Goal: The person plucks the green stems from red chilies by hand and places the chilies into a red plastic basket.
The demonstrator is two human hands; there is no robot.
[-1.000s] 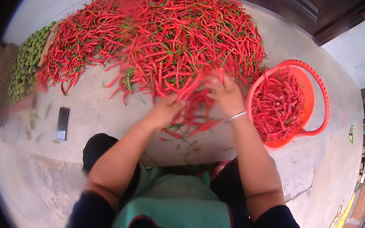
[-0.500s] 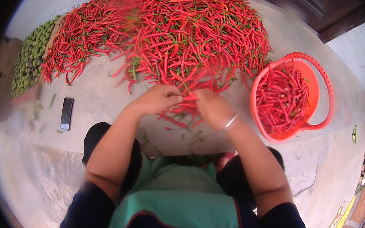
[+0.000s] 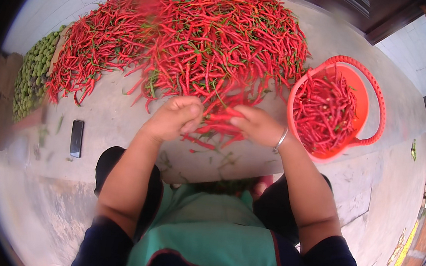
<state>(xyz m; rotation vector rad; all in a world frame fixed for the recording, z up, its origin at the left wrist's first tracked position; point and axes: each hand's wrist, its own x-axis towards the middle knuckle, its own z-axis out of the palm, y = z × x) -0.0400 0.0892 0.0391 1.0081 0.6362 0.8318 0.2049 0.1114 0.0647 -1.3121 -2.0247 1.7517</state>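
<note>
The fingers of the right hand [image 3: 261, 126] are pinching red chillies [image 3: 222, 117], while the left hand [image 3: 175, 115] is sitting curled — around what, if anything, I cannot tell. Loose chillies [image 3: 199, 143] are lying just below on the floor [image 3: 252, 158]; the chilli pile [image 3: 233, 36] is spreading beyond, and the orange basket [image 3: 364, 105] is holding more at right. A slack pinch could be causing drops — chillies landing among green scraps [image 3: 228, 159].

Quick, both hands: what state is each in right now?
Left hand: closed, fingers curled; whether it pinches anything cannot be told.
Right hand: closed, holding red chilies at the fingertips.
</note>
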